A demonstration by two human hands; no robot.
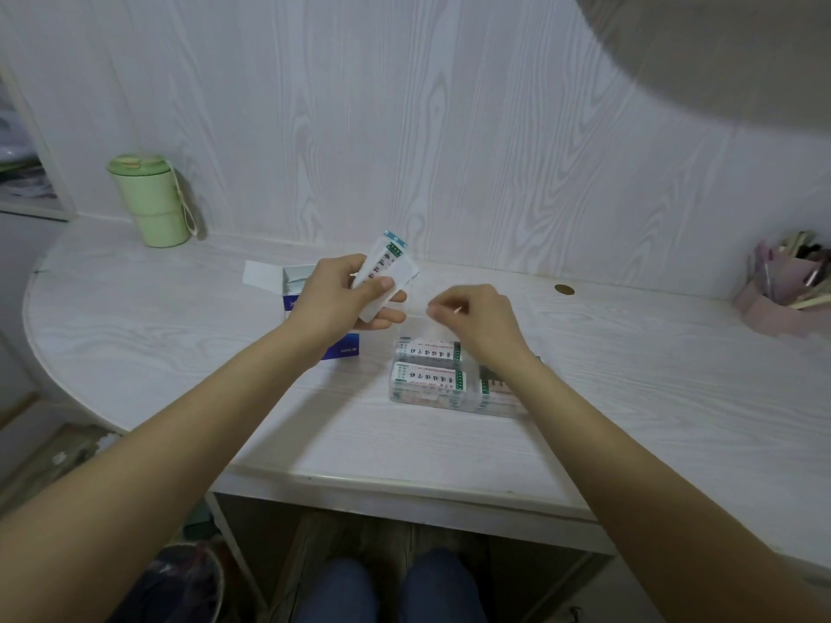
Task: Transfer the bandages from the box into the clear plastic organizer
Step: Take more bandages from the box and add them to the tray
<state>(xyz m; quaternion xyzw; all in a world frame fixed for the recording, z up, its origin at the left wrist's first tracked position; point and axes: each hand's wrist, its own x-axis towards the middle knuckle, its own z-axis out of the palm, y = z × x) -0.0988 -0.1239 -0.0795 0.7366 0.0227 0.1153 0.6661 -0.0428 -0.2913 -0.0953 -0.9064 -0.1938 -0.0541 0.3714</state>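
Note:
My left hand (348,296) grips a small stack of white bandage strips (386,269) with green print, held tilted above the table. Under and behind that hand sits the open blue and white bandage box (299,290), its flap raised at the left. The clear plastic organizer (431,375) lies in front of my right hand and holds several bandage strips in its compartments. My right hand (472,319) hovers over the organizer's far edge with fingers curled, thumb and forefinger pinched together; nothing is visible between them.
A green lidded cup (150,197) stands at the back left against the wood-grain wall. A pink holder with pens (787,290) sits at the right edge. A small coin (564,289) lies on the white table (180,353). My knees show below the table.

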